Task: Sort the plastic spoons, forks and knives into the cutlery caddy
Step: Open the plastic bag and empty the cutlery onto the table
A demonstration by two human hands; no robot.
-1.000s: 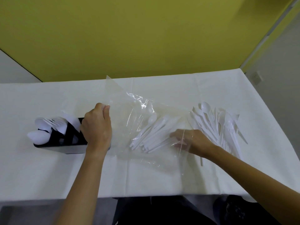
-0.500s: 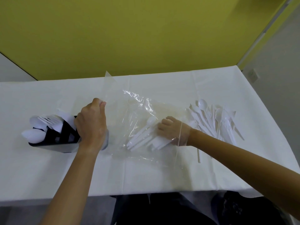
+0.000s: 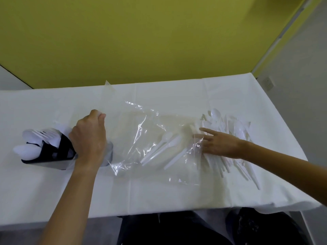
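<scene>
While left hand (image 3: 88, 138) pinches bag (image 3: 139, 121), spoons (image 3: 160, 147) slant, bowls far-right.

1. The left hand (image 3: 88, 140), knuckles up and fingers curled, pinches the edge of a clear crinkled plastic bag (image 3: 139, 121); its bare forearm rises from the lower left.
2. The right hand (image 3: 218, 144) lies palm-down, fingers straight and spread, pointing left; its bare forearm enters from the right.

No text, label, brand, number or sign can be read anywhere.
</scene>
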